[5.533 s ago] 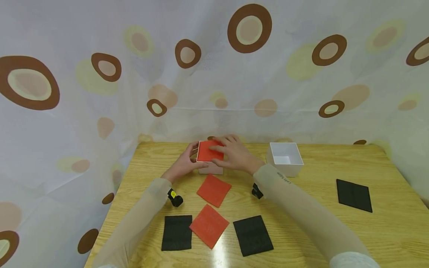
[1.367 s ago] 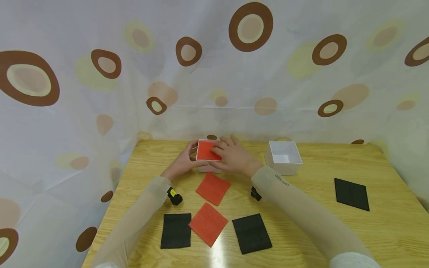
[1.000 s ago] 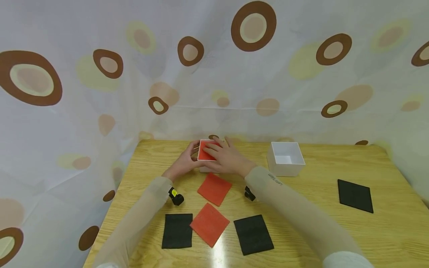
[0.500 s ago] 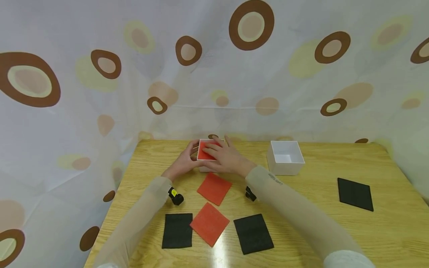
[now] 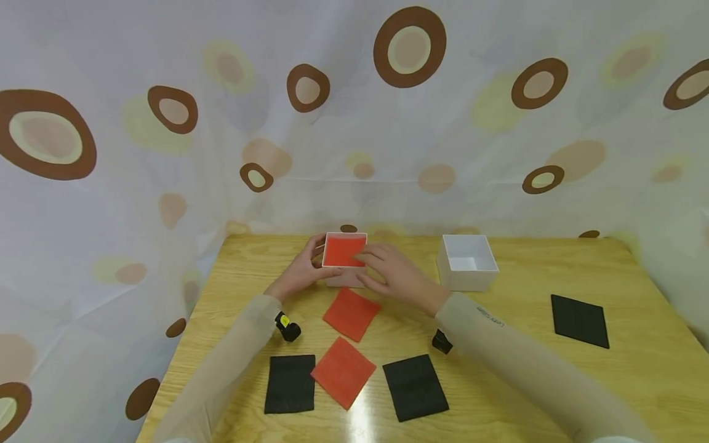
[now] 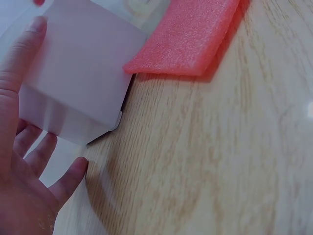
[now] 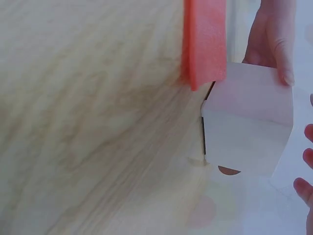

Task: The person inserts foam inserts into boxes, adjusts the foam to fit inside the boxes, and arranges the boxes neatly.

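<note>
- Nearest, well in front of the box, the left black sheet and right black sheet lie flat on the bench; between them is the near red sheet, one corner meeting the left black one.
- Just in front of the box lies the middle red sheet: foam-like, thick-edged and turned cornerwise. The side black sheet is well to the box's right.
- The right hand has just drawn back from over the opening to the box's right side. Its fingers are loosely bent and hold nothing; whether a fingertip touches the rim, I cannot tell. I take it that the pressing has let up.
- The left hand grips the box, as before, from its left side, thumb along the near wall.
- Inside the box is the inner sheet, bright red and smooth-looking, filling the opening. A strip of wall now shows above its far edge, so it seems pushed below the rim.
- Right of the box, well apart, stands the other box, white and open-topped.
- Behind the box hangs a spotted curtain.
</note>
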Demonstrator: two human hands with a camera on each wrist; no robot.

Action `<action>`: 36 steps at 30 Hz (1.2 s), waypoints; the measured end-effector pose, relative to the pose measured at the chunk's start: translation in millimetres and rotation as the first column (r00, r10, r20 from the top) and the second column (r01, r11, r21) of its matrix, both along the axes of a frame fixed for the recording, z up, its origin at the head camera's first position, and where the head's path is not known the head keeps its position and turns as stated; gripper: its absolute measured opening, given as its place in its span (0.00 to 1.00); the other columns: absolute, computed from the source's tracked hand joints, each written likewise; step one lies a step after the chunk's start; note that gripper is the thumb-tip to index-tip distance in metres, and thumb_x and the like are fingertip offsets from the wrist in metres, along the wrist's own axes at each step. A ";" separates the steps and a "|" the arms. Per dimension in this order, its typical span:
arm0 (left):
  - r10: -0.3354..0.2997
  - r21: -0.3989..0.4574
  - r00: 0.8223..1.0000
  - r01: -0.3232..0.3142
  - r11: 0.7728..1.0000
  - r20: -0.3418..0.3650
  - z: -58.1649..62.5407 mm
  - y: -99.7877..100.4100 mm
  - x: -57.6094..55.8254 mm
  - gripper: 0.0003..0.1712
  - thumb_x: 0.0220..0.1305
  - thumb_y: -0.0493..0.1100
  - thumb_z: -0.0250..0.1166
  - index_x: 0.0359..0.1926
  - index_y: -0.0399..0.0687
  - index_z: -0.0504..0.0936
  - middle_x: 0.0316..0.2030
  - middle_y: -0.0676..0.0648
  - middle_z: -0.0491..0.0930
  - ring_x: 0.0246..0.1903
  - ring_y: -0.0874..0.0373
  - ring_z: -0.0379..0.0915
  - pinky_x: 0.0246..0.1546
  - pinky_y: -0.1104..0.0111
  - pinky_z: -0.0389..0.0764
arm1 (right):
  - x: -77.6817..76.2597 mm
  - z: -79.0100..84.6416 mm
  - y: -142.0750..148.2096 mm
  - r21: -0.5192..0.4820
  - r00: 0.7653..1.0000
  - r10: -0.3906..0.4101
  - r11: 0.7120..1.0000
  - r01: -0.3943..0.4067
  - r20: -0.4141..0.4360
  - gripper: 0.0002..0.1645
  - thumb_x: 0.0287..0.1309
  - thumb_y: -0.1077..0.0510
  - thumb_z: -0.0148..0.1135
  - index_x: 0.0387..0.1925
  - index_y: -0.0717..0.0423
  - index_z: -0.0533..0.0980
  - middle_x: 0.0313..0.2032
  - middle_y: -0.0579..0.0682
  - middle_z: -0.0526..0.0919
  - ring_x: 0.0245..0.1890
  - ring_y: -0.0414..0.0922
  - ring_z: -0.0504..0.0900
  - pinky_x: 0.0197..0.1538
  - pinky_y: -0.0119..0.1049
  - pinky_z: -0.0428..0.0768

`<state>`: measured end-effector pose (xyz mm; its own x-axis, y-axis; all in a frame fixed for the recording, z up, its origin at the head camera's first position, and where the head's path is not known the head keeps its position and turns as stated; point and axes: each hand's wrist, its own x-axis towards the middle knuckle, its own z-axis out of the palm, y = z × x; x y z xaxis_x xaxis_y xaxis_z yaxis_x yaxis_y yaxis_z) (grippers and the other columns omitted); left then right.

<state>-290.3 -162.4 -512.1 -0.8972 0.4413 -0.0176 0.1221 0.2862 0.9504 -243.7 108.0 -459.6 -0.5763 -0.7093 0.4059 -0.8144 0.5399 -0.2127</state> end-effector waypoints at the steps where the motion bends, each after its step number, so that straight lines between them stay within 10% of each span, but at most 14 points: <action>1: 0.006 0.003 1.000 -0.006 1.000 0.000 -0.1 -0.1 0.2 0.55 0.64 0.48 0.76 0.82 0.55 0.50 0.79 0.47 0.56 0.77 0.45 0.55 0.71 0.48 0.68 | 3.6 -0.2 2.9 -0.009 1.000 0.001 1.000 -0.001 0.000 0.22 0.72 0.52 0.63 0.60 0.60 0.81 0.56 0.53 0.83 0.60 0.53 0.79 0.68 0.51 0.73; 13: 0.014 -0.008 1.000 -0.014 1.000 -0.004 4.6 0.3 1.7 0.54 0.65 0.46 0.76 0.81 0.54 0.51 0.78 0.47 0.59 0.76 0.46 0.57 0.70 0.49 0.69 | 51.8 -15.7 28.3 0.044 0.991 -0.071 0.997 0.066 0.114 0.26 0.67 0.49 0.70 0.61 0.58 0.80 0.54 0.51 0.84 0.57 0.51 0.80 0.63 0.51 0.78; 24: 0.013 -0.002 1.000 -0.013 1.000 -0.004 5.0 1.6 3.2 0.54 0.65 0.46 0.76 0.81 0.53 0.51 0.78 0.47 0.58 0.76 0.45 0.57 0.70 0.49 0.69 | 75.2 -36.5 18.3 0.105 0.891 -0.229 0.973 0.204 0.393 0.41 0.66 0.37 0.67 0.67 0.63 0.73 0.58 0.56 0.80 0.57 0.53 0.80 0.62 0.51 0.80; 36: 0.013 -0.014 1.000 -0.013 1.000 -0.004 4.7 1.0 3.7 0.54 0.65 0.46 0.76 0.81 0.53 0.51 0.78 0.47 0.59 0.76 0.45 0.58 0.70 0.49 0.70 | 77.1 -45.6 -8.1 0.280 0.872 -0.398 0.905 0.321 0.285 0.57 0.54 0.23 0.67 0.65 0.67 0.74 0.52 0.59 0.79 0.49 0.54 0.77 0.54 0.51 0.79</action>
<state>-286.5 -161.3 -507.4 -0.9029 0.4294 -0.0196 0.1224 0.3006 0.9459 -166.6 99.9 -505.2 -0.8802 -0.4746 0.0094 -0.4585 0.8449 -0.2757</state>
